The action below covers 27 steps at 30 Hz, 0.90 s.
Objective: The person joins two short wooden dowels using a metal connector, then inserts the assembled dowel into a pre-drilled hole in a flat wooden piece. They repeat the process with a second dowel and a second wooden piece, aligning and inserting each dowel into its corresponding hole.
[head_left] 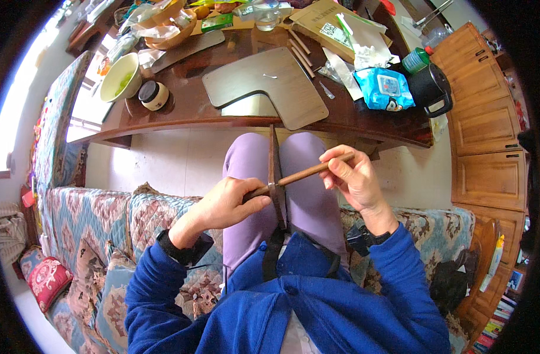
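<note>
My right hand [349, 177] pinches the upper right part of a brown wooden rod [307, 171] between thumb and fingers. The rod slants down left to a thin brown board [274, 156], seen edge-on between my knees. Whether it passes through the board or only meets it, I cannot tell. On the board's other side, my left hand [228, 202] is closed around a short brown rod-like piece [256, 193] in line with the rod. Similar wooden rods [301, 59] lie on the table beside a grey L-shaped board [264, 79].
The dark wooden table [187, 88] ahead carries a pale bowl [121, 79], a lidded jar [153, 95], a blue wipes pack [383, 88], a black mug [430, 89], a glass [266, 15] and a cardboard box [323, 26]. I sit on a patterned sofa [104, 218]; wooden cabinets [488, 130] stand right.
</note>
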Tool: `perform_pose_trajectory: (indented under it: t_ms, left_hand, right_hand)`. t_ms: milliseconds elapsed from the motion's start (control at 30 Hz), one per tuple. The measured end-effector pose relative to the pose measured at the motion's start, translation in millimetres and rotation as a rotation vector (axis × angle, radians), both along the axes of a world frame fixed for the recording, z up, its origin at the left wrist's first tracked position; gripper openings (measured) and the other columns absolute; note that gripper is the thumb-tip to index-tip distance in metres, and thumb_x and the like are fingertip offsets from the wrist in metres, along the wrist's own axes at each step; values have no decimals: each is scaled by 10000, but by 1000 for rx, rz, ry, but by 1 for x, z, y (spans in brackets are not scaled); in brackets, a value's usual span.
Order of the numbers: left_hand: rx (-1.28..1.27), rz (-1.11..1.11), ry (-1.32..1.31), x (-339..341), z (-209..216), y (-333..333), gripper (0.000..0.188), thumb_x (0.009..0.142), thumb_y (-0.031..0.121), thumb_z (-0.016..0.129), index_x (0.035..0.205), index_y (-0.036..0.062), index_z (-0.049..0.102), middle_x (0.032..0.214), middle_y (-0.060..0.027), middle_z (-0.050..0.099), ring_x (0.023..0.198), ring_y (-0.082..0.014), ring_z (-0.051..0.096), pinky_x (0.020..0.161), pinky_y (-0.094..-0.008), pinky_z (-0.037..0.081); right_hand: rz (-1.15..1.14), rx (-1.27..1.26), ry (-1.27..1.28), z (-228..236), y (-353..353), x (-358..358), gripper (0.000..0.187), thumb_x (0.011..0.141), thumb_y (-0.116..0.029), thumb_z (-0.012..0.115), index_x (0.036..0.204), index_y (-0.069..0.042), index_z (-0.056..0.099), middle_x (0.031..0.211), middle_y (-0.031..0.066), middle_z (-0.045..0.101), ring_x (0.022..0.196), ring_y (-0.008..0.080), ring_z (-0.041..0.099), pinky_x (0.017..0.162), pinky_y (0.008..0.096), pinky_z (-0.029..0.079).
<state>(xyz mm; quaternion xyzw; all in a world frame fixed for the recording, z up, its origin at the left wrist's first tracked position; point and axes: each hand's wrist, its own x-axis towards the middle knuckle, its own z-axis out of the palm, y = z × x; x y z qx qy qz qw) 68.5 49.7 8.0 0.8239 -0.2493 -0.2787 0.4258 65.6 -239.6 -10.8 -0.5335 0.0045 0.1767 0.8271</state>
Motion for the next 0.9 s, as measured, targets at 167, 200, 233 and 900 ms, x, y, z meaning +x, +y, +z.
perform_pose_trajectory:
  t_ms: [167,200,233,900]
  left_hand:
    - [-54,199,-316,-19,-6,0,252,846,242,730,943,24,650,776,-126,622,688,-305,605,640,-398,480]
    - [-63,240,-401,-23,-9,1,240,814,214,763,924,30,654,786,-104,619,687,-292,596,628,-388,470]
    - [-43,320,-560,-27,-13,2,240,787,202,783,907,39,653,792,-96,612,700,-289,592,644,-382,464]
    - [-1236,752,784,-65,-70,-18,379,917,138,706,1244,8,564,913,-43,620,777,-107,587,679,-233,490]
  right_hand:
    - [-45,-44,-20,-7,6,-17,220,929,-184,706,1038,5,678,804,120,701,634,146,646,590,254,531]
    - [-54,-50,-29,-7,8,-20,222,929,-181,706,1037,11,680,801,121,701,633,145,647,596,254,532]
    - [-70,-72,-25,-7,9,-24,232,926,-192,711,1032,11,683,798,137,706,623,148,653,582,255,532]
    - [-138,-63,-27,-13,30,-59,247,935,-133,690,1128,13,641,922,166,727,711,161,688,629,242,528]
